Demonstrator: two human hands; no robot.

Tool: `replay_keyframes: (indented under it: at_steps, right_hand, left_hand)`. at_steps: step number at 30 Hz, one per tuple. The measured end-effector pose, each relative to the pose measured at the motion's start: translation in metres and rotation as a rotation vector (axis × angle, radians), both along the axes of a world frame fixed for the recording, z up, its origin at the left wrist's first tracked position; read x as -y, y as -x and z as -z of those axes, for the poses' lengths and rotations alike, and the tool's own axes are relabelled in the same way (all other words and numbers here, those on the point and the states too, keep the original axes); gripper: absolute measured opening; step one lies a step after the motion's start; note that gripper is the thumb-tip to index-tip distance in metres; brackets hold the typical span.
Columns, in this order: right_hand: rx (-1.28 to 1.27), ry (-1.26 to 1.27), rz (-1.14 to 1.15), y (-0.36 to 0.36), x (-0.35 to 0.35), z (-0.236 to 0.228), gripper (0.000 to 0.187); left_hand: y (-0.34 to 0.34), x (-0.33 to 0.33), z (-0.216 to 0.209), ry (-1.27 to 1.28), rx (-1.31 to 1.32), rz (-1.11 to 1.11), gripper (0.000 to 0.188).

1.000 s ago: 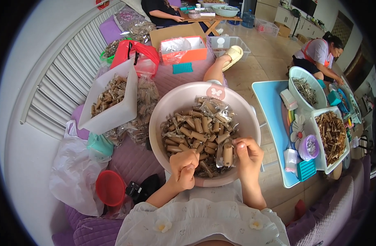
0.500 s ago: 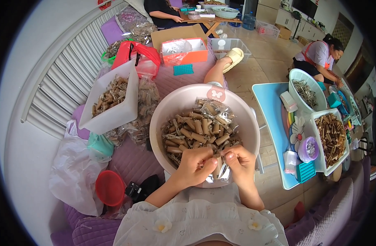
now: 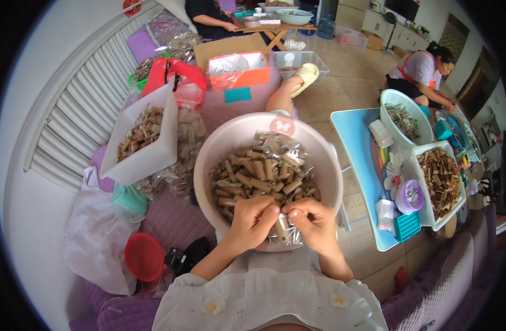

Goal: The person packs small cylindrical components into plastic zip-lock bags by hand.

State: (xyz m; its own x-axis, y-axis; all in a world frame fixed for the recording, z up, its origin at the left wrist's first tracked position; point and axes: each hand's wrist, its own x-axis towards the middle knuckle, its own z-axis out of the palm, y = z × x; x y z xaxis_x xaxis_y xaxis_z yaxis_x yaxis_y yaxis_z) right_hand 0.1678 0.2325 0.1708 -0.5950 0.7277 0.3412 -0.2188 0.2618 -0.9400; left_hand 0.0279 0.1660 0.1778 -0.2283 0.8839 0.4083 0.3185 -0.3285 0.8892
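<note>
A large pale pink basin is in front of my lap, heaped with short brown paper-like rolls and some clear wrappers. Over its near edge, my left hand and my right hand pinch the top of a small clear plastic bag between thumbs and fingers. At least one brown roll shows through the film. Both hands are closed and their thumb tips nearly meet. Folded fingers hide part of the bag's upper edge.
On the left are a white bin of wrapped rolls, a red bowl and a white plastic bag. To the right, a blue table carries a light-green basin and a white tray. Two other people sit farther off.
The whole view has shifted slightly left. My thumbs have come closer together at the bag's top, and both hands still grip it.
</note>
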Motion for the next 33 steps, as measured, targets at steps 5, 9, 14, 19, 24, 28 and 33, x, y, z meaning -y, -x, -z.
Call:
replay_keyframes:
  at_steps: [5, 9, 14, 19, 24, 28, 33]
  right_hand:
    - [-0.120, 0.326, -0.073, 0.000, 0.000, 0.003, 0.011]
    - [-0.400, 0.830, -0.315, 0.002, -0.005, 0.009, 0.015]
    - [-0.632, 1.158, -0.588, 0.009, -0.002, 0.017, 0.020]
    - [-0.726, 1.070, -0.668, 0.016, -0.001, 0.030, 0.023]
    - [-0.645, 0.848, -0.556, 0.009, -0.004, 0.020, 0.036]
    - [-0.485, 0.668, -0.390, 0.006, -0.005, 0.014, 0.041]
    - [-0.247, 0.322, -0.241, -0.007, -0.007, 0.000, 0.045]
  left_hand:
    - [-0.002, 0.000, 0.005, -0.042, -0.149, -0.062, 0.021]
    - [-0.006, 0.000, 0.009, -0.095, -0.373, -0.150, 0.020]
    - [-0.010, 0.005, 0.012, -0.120, -0.576, -0.269, 0.028]
    - [-0.016, 0.002, 0.012, -0.168, -0.583, -0.278, 0.032]
    - [-0.014, -0.001, 0.016, -0.183, -0.616, -0.254, 0.033]
    - [-0.011, -0.002, 0.019, -0.147, -0.558, -0.180, 0.031]
    - [-0.005, 0.001, 0.015, -0.091, -0.362, -0.047, 0.051]
